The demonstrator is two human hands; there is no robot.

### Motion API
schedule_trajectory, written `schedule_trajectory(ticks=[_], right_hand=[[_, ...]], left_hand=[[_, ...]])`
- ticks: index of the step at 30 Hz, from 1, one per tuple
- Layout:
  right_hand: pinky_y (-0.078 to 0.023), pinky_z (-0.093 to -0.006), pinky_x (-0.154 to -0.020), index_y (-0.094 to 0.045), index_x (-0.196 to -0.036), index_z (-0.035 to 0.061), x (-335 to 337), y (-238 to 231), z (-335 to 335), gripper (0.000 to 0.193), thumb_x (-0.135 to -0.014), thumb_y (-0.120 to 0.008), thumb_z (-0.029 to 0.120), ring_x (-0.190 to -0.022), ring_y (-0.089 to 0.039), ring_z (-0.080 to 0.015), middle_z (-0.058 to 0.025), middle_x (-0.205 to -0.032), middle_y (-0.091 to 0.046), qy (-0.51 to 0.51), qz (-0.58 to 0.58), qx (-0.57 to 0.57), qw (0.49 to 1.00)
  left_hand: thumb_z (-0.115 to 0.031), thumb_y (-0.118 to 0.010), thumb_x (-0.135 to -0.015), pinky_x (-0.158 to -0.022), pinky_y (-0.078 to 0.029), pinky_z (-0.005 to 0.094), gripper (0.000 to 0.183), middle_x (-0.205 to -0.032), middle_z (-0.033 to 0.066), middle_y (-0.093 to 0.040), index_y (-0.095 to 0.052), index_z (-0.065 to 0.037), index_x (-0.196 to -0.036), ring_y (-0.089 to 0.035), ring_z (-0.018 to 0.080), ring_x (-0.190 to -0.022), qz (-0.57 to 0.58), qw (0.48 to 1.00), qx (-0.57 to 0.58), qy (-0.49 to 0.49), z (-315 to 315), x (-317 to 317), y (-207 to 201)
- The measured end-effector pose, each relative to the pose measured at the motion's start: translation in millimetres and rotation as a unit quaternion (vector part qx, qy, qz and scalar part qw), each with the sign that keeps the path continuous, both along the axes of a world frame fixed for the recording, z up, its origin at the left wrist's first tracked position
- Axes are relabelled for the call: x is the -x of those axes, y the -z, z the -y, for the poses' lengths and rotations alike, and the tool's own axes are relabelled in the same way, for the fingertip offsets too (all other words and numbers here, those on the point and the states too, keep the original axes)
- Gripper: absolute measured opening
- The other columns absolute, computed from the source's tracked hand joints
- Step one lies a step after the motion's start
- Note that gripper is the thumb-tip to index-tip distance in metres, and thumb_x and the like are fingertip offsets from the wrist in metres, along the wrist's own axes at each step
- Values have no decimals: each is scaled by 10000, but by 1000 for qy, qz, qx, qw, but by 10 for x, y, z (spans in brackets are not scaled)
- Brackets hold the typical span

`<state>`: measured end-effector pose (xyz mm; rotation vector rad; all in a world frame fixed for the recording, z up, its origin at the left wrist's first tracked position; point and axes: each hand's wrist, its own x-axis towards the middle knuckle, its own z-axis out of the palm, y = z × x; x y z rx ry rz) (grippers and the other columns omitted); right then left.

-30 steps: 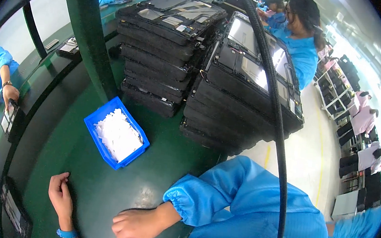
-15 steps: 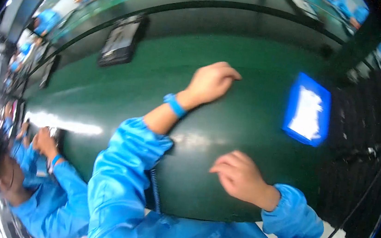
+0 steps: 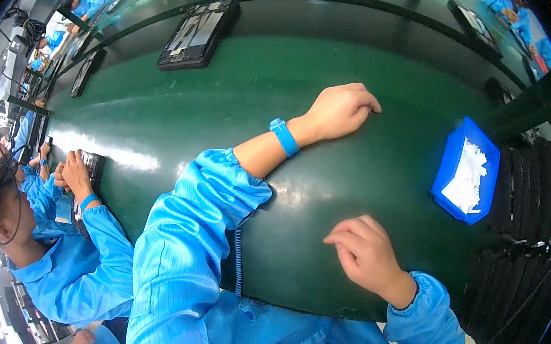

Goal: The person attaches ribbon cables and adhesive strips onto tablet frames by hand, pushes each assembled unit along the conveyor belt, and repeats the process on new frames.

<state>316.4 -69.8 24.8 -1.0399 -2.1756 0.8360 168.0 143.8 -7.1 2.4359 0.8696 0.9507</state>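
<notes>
My left hand [image 3: 343, 114] reaches across the green tabletop [image 3: 241, 111], its fingers loosely bent and nothing visible in them. A blue strap [image 3: 284, 137] circles its wrist. Nearer to me, my right hand [image 3: 370, 257] hovers or rests over the table, fingers curved toward the left and thumb a little apart. No object shows in it either. To the right of both hands stands a blue plastic bin [image 3: 449, 170] holding a heap of small white pieces [image 3: 468, 175]. Neither hand touches it.
A black tray with device-like parts [image 3: 199, 33] lies at the far left. Close on my left, a co-worker [image 3: 72, 251] handles a dark item [image 3: 91, 169]. Stacked black trays [image 3: 532, 192] stand at the right edge. A coiled blue cord [image 3: 238, 262] hangs by my left sleeve.
The view has shifted, so the bin and trays sit differently in it. My left hand has moved slightly right toward the bin; my right hand looks about the same.
</notes>
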Motion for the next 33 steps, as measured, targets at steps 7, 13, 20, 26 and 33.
schedule_trajectory(ticks=[7, 13, 20, 26, 33], right_hand=[[-481, -381, -742, -678, -871, 73, -5, 17, 16, 175, -736, -623, -25, -844, -578, -276, -74, -905, -627, 4, -7, 1, 1000], [-482, -390, -756, -668, -883, 81, -15, 18, 14, 169, -741, -622, 0, -862, -577, -284, -74, -916, -620, -2, -6, -2, 1000], [-483, -389, -755, -667, -878, 78, -57, 18, 35, 159, -746, -622, 1, -855, -577, -284, -78, -911, -619, 14, -7, -8, 1000], [-468, -389, -804, -655, -881, 86, 0, 138, 32, 140, -752, -633, 36, -901, -569, -271, -64, -934, -605, 1, -39, -29, 999], [-464, -379, -759, -651, -907, 91, -37, 251, 83, 176, -744, -635, 27, -876, -558, -256, -54, -958, -591, 17, -57, -64, 996]], left_hand=[[-78, -542, -835, -770, -511, 390, 208, -893, 122, -653, -714, -88, -951, -633, 309, -858, 9, 1000, 14, 5, -13, 2, 7], [-88, -550, -840, -773, -509, 392, 204, -892, 128, -657, -717, -87, -955, -635, 309, -861, 14, 1000, 24, 11, -35, 6, 12], [-87, -553, -840, -785, -511, 393, 209, -898, 130, -661, -718, -80, -968, -636, 311, -869, 15, 999, 27, 22, -20, -83, 21], [-32, -518, -850, -807, -511, 358, 247, -961, 136, -664, -710, -44, -1004, -647, 270, -904, -9, 998, 61, 16, -49, 43, 2], [-2, -523, -847, -808, -498, 328, 225, -937, 141, -662, -700, -34, -983, -646, 273, -898, -4, 996, 85, 30, -8, -113, -114]])
